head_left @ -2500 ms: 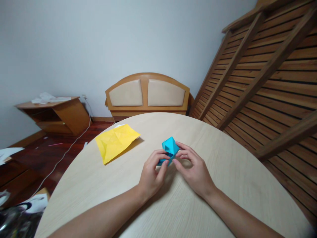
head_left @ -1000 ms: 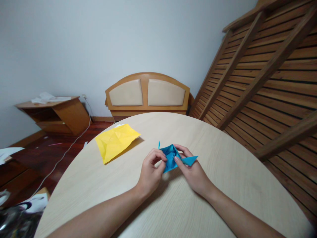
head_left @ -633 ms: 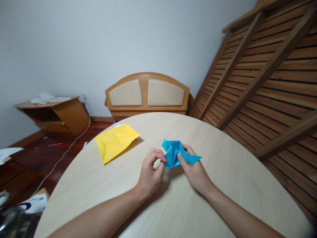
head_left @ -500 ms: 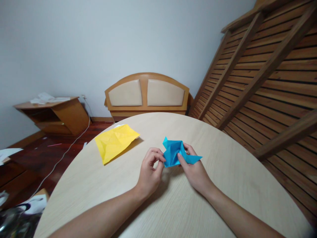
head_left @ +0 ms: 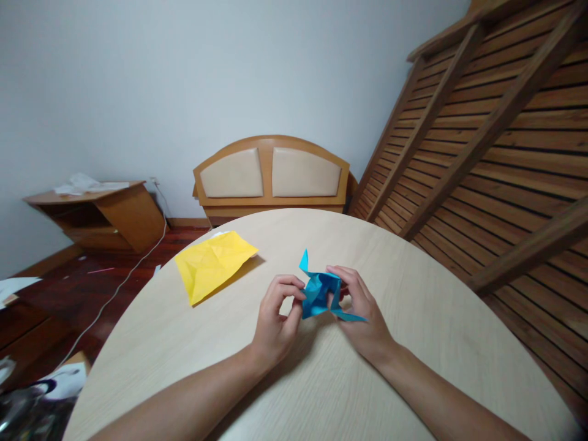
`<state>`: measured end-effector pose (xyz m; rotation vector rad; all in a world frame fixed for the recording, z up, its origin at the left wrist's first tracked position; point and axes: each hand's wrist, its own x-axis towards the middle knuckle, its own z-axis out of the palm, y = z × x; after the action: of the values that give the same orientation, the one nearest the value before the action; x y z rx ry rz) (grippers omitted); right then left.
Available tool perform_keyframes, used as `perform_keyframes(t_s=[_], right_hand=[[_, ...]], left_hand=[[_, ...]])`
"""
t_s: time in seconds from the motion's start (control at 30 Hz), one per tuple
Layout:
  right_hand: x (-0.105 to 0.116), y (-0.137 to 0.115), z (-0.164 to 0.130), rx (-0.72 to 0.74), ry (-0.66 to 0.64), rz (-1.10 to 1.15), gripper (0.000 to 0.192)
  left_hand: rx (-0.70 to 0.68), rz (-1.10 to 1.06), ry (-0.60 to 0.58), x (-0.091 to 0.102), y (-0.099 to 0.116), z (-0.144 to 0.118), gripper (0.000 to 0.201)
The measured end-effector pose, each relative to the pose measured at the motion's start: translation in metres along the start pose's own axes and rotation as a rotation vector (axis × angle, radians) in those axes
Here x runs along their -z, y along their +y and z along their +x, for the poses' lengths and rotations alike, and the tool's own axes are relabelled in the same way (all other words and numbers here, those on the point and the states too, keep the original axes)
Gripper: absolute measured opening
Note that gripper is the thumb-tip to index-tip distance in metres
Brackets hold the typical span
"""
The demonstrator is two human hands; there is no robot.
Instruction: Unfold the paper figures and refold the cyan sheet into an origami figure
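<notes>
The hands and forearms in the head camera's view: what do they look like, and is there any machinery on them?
They're a person's own. The left hand and right hand are ungloved, and both forearms are without sleeves as far as they show. No watch, bracelet, cable or marking is visible, nor any ring on the visible fingers.

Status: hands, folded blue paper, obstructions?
Right hand holding folded blue paper, left hand at its edge. Pointed flaps jutting. Nothing blocking; creased yellow paper sheet apart.
</notes>
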<state>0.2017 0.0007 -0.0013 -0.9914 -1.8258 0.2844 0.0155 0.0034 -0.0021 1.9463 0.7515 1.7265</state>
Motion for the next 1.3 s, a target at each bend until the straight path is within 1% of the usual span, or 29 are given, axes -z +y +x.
perform_keyframes(t_s=[0.17,0.3,0.37,0.43,0.53,0.6,0.67,0.77,0.8,0.83,0.9,1.0,1.07,1.17,1.23,1.3], right_hand=[[0.001,0.003,0.002,0.011,-0.003,-0.018,0.052],[0.001,0.008,0.002,0.011,0.017,0.026,0.053],[-0.001,0.01,0.001,-0.026,0.032,0.099,0.054],[-0.004,0.01,0.001,-0.094,0.03,0.207,0.056],[-0.009,0.009,0.002,-0.228,0.054,0.365,0.051],[-0.01,0.007,0.004,-0.296,0.074,0.403,0.043],[-0.008,0.005,0.005,-0.315,0.049,0.38,0.034],[-0.002,0.0,0.007,-0.294,-0.021,0.297,0.031],[0.0,-0.001,0.007,-0.294,-0.035,0.279,0.03],[0.001,-0.002,0.008,-0.301,-0.044,0.274,0.029],[0.002,-0.004,0.009,-0.344,-0.05,0.312,0.025],[0.002,-0.004,0.013,-0.444,-0.07,0.419,0.02],[0.002,-0.003,0.015,-0.496,-0.129,0.478,0.014],[0.003,-0.003,0.016,-0.516,-0.227,0.518,0.008],[0.003,-0.003,0.015,-0.525,-0.257,0.523,0.01],[0.005,-0.004,0.014,-0.529,-0.259,0.5,0.015]], left_hand=[[-0.006,-0.018,0.019,0.001,0.003,-0.002,0.025],[0.032,0.003,0.118,0.002,0.004,0.0,0.021],[0.079,0.007,0.182,0.003,0.002,0.003,0.016],[0.14,0.015,0.232,0.004,-0.003,0.007,0.011],[0.232,0.028,0.263,0.005,-0.008,0.01,0.009],[0.256,0.053,0.237,0.005,-0.007,0.01,0.008],[0.208,0.107,0.158,0.006,-0.004,0.008,0.008],[0.063,0.186,-0.005,0.006,0.002,0.004,0.029],[0.043,0.199,-0.046,0.006,0.004,0.003,0.037],[0.057,0.205,-0.079,0.005,0.005,0.002,0.043],[0.178,0.191,-0.127,0.003,0.005,0.0,0.048],[0.375,0.135,-0.181,-0.001,0.002,0.0,0.041],[0.424,0.108,-0.188,-0.001,0.002,0.003,0.035],[0.508,0.055,-0.179,-0.002,0.001,0.007,0.022],[0.596,0.013,-0.168,-0.002,0.0,0.008,0.015],[0.64,0.0,-0.135,-0.002,-0.002,0.009,0.012]])
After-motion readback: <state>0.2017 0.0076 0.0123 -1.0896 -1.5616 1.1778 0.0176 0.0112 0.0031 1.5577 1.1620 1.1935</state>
